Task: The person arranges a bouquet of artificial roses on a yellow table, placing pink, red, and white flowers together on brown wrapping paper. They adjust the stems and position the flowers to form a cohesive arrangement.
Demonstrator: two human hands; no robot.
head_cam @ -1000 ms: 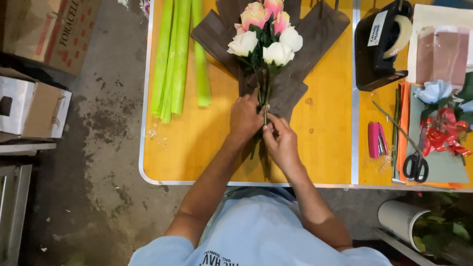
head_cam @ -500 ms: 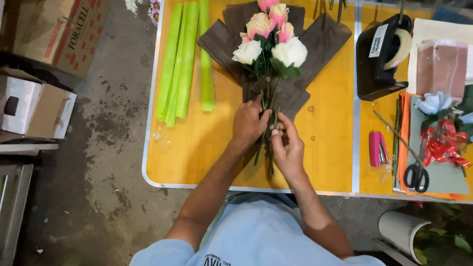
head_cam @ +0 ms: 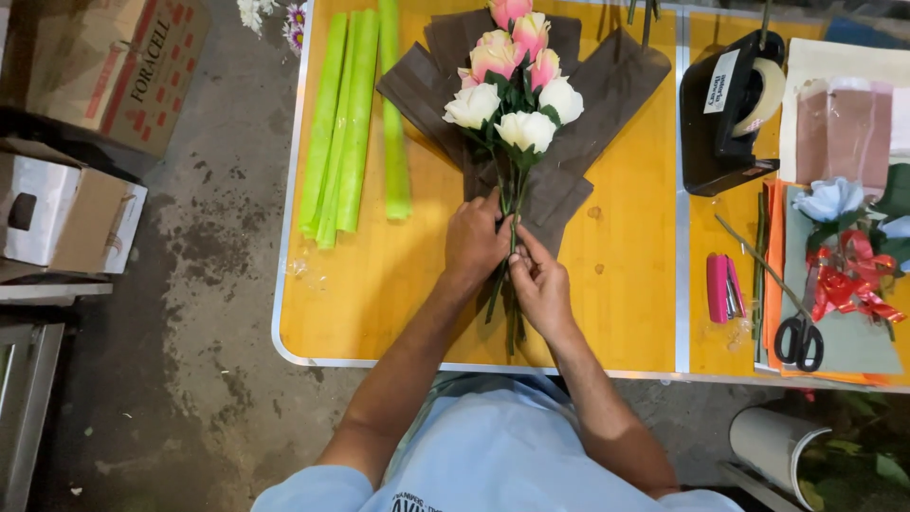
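Both hands on rose bunch point(head_cam: 513, 90), lying on brown wrapping paper point(head_cam: 607, 90) mid-table point(head_cam: 379, 313). Left hand point(head_cam: 477, 242) and right hand point(head_cam: 537, 284) fingers clamped on stems point(head_cam: 512, 204). Scissors point(head_cam: 794, 327) well right of bunch.

A brown cardboard box point(head_cam: 114, 66) with red lettering on its side sits on the concrete floor point(head_cam: 190, 379) at upper left. Below it stands a second box point(head_cam: 66, 213), white on one face with a dark oval handhole, brown on the other. On the black tape dispenser point(head_cam: 725, 123), a white rectangular label point(head_cam: 723, 82) runs down its side.
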